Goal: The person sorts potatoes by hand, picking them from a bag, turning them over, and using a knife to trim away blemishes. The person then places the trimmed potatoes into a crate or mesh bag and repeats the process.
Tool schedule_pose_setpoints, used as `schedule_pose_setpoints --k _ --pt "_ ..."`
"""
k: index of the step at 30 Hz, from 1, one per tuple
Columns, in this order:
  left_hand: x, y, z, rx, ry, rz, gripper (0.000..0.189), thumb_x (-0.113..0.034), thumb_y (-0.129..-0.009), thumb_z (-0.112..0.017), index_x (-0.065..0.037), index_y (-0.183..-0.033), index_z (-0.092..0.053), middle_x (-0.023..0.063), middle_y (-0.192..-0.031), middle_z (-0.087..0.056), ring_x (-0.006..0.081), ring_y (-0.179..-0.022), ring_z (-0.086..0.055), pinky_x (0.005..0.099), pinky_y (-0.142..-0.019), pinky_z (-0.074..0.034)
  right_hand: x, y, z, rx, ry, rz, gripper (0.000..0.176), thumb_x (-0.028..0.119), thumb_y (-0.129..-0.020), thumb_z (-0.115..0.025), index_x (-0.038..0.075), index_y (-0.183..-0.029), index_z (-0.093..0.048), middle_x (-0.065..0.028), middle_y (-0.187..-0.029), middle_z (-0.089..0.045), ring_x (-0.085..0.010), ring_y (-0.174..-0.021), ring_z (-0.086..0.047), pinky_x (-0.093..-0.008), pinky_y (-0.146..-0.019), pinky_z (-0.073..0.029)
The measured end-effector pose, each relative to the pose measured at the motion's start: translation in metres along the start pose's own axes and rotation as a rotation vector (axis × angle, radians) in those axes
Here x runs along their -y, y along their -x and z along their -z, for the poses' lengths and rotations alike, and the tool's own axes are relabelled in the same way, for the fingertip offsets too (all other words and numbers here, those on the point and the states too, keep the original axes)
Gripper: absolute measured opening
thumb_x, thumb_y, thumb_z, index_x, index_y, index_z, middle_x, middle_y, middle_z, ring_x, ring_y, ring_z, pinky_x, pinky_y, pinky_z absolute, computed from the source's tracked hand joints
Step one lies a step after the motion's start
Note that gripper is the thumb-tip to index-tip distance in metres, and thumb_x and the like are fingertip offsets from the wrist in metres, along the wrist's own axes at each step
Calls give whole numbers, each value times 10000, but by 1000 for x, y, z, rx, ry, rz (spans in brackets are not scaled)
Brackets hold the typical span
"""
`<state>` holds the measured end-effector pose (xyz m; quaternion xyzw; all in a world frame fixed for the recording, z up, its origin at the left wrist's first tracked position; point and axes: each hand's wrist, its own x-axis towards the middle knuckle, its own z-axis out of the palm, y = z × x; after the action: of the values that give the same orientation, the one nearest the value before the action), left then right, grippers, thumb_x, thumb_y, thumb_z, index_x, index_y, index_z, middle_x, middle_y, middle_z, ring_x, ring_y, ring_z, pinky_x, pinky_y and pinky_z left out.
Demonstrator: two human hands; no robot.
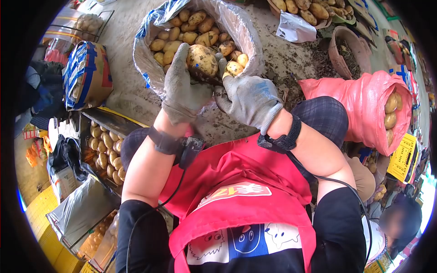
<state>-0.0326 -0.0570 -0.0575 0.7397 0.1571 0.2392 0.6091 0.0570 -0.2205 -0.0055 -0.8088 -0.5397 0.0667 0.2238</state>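
A large, soil-smeared potato (202, 60) is held up between my gloved hands, over a round container (253, 50) lined with clear plastic. My left hand (182, 88) grips it from the left, with one long finger stretched up along its side; the fingers beneath are partly hidden. On the other side my right hand (251, 96) is closed, its fingertips against the potato's right edge. Both hands wear grey work gloves, and the right one has a blue mark. Smaller potatoes (173, 45), several with dirt on them, fill the container behind the large one.
A pink sack (357, 102) of potatoes stands at the right, near a pinkish basin (335, 57). More potatoes (307, 10) lie at the top right beside white paper (296, 27). At the left are a taped carton (86, 76) and a potato crate (107, 152). Another person (396, 223) is at lower right.
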Motion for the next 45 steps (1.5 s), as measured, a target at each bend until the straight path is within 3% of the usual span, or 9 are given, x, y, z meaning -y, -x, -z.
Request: schedule_pose_setpoints --k 7,17,19,23,26,29,38,41,45 --pt "-43 -9 1 -145 1226 626 463 -266 -1031 -650 -33 -1410 -521 133 -1273 -667 286 -1168 -662 445 -1013 -559 2 0 17 -60 -82 -70 366 406 -959 -626 85 -795 -691 -190 -708 -704 -390 -670 -717 -492 -588 -558" --pt "-24 -10 -5 -35 1179 468 387 -296 -1066 -593 -75 -1379 -541 125 -1282 -663 303 -1234 -610 476 -1079 -521 -8 -3 -1 -41 -95 -115 316 343 -984 -603 81 -831 -694 -224 -672 -666 -397 -631 -699 -505 -561 -537" --pt "-47 -15 -13 -329 1034 704 415 -287 -1045 -631 -90 -1397 -531 122 -1253 -672 305 -1235 -612 480 -1055 -539 -2 -4 -1 192 35 -14 361 368 -985 -592 70 -808 -693 -227 -681 -671 -407 -650 -704 -508 -577 -547" --pt "-46 -4 2 -31 1111 666 461 -279 -1009 -695 -89 -1393 -524 138 -1210 -673 303 -1211 -634 487 -1021 -561 0 3 -15 77 -33 14 373 382 -975 -603 74 -786 -695 -206 -684 -685 -395 -655 -712 -509 -584 -558" --pt "-40 -7 -3 -277 1318 713 519 -235 -987 -731 -84 -1425 -497 156 -1241 -648 299 -1220 -642 475 -1017 -569 4 1 3 -39 52 -18 340 369 -967 -624 92 -781 -689 -193 -666 -683 -378 -630 -712 -499 -545 -551" --pt "2 9 -3 -24 338 -53 547 -211 -992 -701 -21 -1450 -470 164 -1317 -628 305 -1238 -623 416 -1057 -536 -1 -2 2 -139 73 -53 328 358 -958 -641 98 -760 -665 -182 -648 -680 -371 -608 -709 -495 -528 -551" --pt "-11 -4 10 -176 890 464 581 -423 -1011 -668 1 -1367 -490 198 -1255 -655 305 -1153 -655 401 -964 -614 -1 5 -12 -28 9 72 323 308 -972 -619 79 -749 -666 -177 -650 -674 -369 -589 -694 -486 -536 -545" --pt "-18 -14 35 321 1390 519 627 -349 -979 -714 -12 -1457 -487 188 -1317 -629 301 -1146 -681 373 -978 -574 -7 9 -5 -323 -359 125 238 271 -993 -627 61 -903 -697 -175 -700 -686 -353 -652 -704 -450 -598 -551" --pt "-53 -3 13 95 1232 593 684 -526 -1001 -622 -41 -1467 -498 136 -1344 -628 304 -1146 -669 371 -971 -554 -24 5 25 -55 -733 -181 277 256 -1010 -602 -1 -977 -697 -227 -832 -716 -365 -773 -716 -414 -641 -520"
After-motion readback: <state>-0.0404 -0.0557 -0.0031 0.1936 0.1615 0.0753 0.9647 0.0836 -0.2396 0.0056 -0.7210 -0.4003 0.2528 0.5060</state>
